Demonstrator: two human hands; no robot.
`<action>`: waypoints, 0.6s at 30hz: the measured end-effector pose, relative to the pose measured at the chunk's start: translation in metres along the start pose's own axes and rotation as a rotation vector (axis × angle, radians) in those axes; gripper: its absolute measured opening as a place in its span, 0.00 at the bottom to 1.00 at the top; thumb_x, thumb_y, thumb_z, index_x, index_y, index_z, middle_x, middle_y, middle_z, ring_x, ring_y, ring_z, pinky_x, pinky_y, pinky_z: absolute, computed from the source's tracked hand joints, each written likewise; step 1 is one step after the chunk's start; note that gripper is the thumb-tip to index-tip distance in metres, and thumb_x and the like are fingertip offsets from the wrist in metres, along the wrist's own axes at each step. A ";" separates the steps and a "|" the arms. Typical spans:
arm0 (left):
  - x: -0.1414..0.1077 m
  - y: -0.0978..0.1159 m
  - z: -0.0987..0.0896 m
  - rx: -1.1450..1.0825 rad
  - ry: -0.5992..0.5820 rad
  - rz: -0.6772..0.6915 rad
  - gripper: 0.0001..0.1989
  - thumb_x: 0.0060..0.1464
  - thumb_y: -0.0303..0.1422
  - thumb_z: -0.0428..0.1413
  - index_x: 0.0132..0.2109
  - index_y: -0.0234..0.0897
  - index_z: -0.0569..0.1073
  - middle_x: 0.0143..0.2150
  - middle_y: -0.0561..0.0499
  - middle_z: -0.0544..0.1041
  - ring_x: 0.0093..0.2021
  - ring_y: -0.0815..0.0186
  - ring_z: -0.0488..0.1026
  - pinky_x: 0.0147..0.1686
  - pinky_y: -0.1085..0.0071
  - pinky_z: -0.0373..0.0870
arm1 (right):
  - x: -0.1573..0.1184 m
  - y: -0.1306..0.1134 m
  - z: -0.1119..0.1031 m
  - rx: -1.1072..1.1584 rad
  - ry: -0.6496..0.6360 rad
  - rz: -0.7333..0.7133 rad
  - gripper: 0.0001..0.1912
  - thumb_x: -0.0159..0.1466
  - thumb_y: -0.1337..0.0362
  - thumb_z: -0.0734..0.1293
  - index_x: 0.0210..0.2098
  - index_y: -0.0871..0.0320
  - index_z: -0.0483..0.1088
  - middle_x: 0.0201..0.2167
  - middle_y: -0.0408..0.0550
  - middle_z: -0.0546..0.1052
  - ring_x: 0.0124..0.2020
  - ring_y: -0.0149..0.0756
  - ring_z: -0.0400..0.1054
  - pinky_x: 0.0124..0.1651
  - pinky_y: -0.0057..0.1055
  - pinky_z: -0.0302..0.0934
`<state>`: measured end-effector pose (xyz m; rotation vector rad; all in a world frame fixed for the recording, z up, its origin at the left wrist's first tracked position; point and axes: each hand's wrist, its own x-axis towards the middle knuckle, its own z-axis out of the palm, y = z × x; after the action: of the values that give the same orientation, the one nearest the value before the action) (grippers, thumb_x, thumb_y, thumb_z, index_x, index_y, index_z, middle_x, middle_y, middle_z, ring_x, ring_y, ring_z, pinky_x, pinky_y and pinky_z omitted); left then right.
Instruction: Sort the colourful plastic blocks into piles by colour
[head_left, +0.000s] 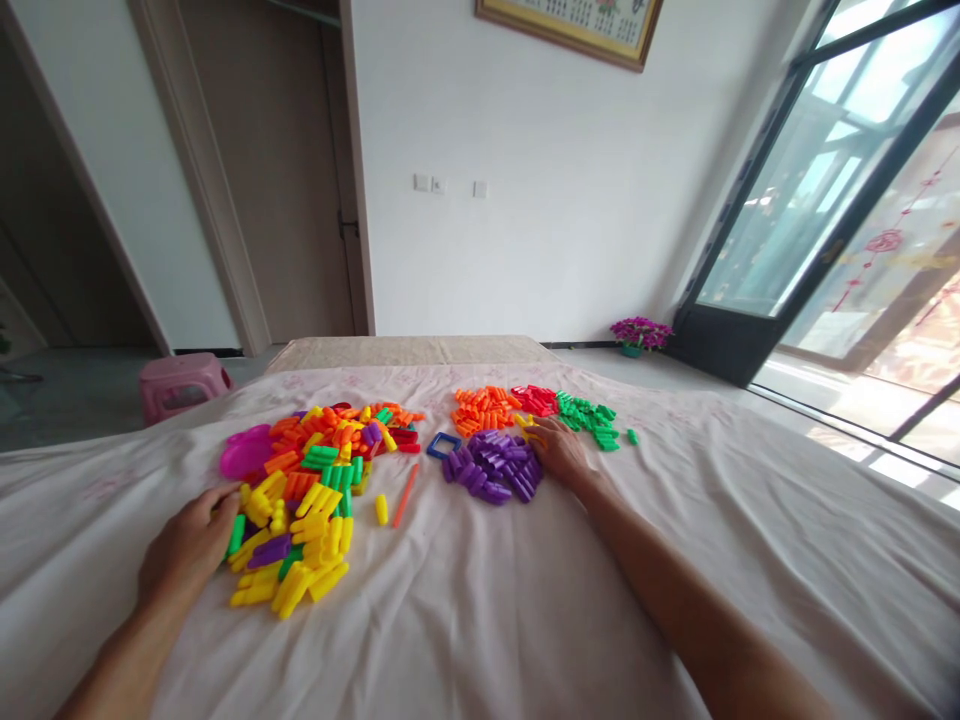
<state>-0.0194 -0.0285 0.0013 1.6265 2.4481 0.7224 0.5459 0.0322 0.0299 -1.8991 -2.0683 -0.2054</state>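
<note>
My left hand (196,535) rests at the left edge of a mixed pile of yellow pieces (322,540), its fingertips curled against them; whether it grips one is hidden. Orange, green, purple and red pieces lie among the yellow ones. My right hand (559,448) is over a few yellow pieces (525,422), between the purple pile (495,468) and the green pile (589,415); what its fingers hold is too small to tell. Orange pieces (484,410) and red pieces (535,400) form separate piles behind. A blue square frame (444,446) sits between the left and right groups.
A magenta dish (246,453) touches the mixed pile at the back left. An orange stick (406,496) and a single yellow piece (382,510) lie on the wrinkled cloth (465,620). One green piece (632,437) is at the right. A pink stool (184,385) stands beyond the table.
</note>
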 end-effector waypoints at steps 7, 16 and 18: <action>-0.002 0.004 -0.004 -0.064 -0.070 -0.078 0.26 0.62 0.47 0.40 0.56 0.41 0.72 0.57 0.43 0.76 0.51 0.53 0.74 0.46 0.65 0.67 | 0.010 0.007 -0.005 0.023 -0.057 -0.040 0.18 0.68 0.55 0.62 0.54 0.47 0.74 0.59 0.45 0.72 0.61 0.39 0.63 0.63 0.34 0.54; 0.001 0.003 -0.001 -0.039 -0.056 -0.077 0.26 0.62 0.47 0.40 0.56 0.41 0.72 0.57 0.43 0.76 0.49 0.52 0.74 0.44 0.64 0.68 | 0.003 0.000 -0.003 0.019 -0.033 0.055 0.17 0.67 0.57 0.63 0.53 0.47 0.75 0.57 0.46 0.74 0.57 0.41 0.66 0.60 0.36 0.57; 0.002 0.003 -0.001 -0.040 -0.071 -0.090 0.26 0.62 0.47 0.40 0.56 0.42 0.72 0.58 0.44 0.75 0.51 0.51 0.74 0.46 0.63 0.68 | 0.001 0.002 -0.004 0.053 -0.033 0.029 0.18 0.68 0.55 0.62 0.53 0.48 0.74 0.56 0.47 0.74 0.55 0.41 0.67 0.58 0.35 0.58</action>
<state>-0.0182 -0.0264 0.0034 1.4909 2.4235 0.6831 0.5485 0.0322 0.0337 -1.9123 -2.0452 -0.1115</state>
